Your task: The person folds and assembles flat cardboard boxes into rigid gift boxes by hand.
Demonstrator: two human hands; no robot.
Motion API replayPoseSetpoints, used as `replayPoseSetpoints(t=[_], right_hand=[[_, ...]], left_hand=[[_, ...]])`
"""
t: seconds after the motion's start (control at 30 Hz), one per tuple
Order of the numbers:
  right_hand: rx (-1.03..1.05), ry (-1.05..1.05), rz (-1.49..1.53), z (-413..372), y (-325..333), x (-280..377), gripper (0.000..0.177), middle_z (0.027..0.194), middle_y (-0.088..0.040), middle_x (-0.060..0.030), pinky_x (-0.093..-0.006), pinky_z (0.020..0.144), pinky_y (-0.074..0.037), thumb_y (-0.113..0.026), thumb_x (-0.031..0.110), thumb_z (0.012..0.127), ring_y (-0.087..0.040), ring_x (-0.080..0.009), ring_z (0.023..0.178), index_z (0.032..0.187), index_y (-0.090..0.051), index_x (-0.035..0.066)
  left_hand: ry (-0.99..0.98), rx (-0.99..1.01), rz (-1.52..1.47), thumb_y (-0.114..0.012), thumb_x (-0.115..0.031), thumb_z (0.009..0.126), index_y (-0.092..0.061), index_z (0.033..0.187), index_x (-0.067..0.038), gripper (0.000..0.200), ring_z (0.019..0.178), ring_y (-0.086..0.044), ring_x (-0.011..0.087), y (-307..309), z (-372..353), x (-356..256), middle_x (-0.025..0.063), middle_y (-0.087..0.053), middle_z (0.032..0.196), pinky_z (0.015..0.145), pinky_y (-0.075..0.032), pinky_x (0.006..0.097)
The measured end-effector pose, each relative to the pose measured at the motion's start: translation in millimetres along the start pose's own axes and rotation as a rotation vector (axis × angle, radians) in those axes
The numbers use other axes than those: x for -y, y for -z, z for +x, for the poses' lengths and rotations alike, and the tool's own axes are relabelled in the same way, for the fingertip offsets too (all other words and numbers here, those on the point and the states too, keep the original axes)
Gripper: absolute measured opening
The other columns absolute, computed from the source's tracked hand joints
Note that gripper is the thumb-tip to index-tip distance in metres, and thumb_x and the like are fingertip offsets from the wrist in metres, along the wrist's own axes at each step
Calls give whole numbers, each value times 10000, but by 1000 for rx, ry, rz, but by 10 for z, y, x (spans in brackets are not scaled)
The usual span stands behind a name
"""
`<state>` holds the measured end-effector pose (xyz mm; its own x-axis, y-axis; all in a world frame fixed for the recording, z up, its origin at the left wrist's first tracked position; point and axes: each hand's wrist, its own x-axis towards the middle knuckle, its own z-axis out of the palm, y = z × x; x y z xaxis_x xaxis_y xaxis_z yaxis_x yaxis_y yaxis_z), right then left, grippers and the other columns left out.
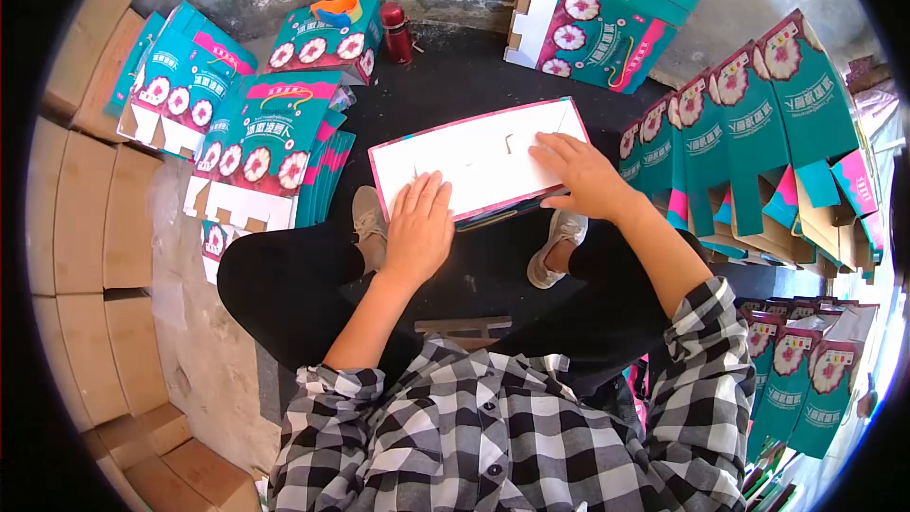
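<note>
Head camera gives me the box (pixel 474 156), white face up, out from the far edge of the black mat (pixel 464 66), with the red flask (pixel 397 36) up by that edge. My left hand (pixel 419 228) rests flat near the box's near left corner, and the right (pixel 580 175) lies over its right end, thumb apart from the fingers — neither is clamped on anything. I'd press evenly with both palms close to the folds — thin card would probably buckle if pushed mid-panel.
</note>
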<state>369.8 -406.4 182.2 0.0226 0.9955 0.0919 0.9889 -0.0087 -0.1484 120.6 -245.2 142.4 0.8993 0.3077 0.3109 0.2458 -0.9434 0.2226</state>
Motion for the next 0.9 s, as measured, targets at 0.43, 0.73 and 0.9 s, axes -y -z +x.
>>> replayPoseSetpoints(t=[0.43, 0.73, 0.9], right_hand=[[182, -43, 83, 94, -110, -42, 450, 1185, -565, -125, -400, 957, -409, -691, 299, 780, -506, -299, 1119, 1139, -573, 57], [-482, -592, 290, -15, -290, -348, 468, 1108, -576, -182, -397, 925, -417, -498, 422, 910, -548, -334, 1051, 1117, -588, 12], [-126, -1143, 1200, -160, -443, -715, 715, 1058, -638, -128, -366, 867, -437, -311, 631, 912, -589, -222, 987, 1143, -596, 17]], left_hand=[[24, 86, -160, -650, -308, 814, -546, 1165, 4, 480, 1165, -472, 326, -33, 50, 83, 190, -532, 1213, 995, -340, 442], [492, -344, -422, -573, -350, 887, -378, 1341, 27, 622, 1287, -354, 363, 116, 48, 568, 242, -370, 1386, 1070, -269, 416], [1172, -25, -1419, -398, -672, 875, -502, 1259, 3, 783, 1107, -523, 243, -43, 53, 927, 162, -546, 1214, 926, -404, 380]])
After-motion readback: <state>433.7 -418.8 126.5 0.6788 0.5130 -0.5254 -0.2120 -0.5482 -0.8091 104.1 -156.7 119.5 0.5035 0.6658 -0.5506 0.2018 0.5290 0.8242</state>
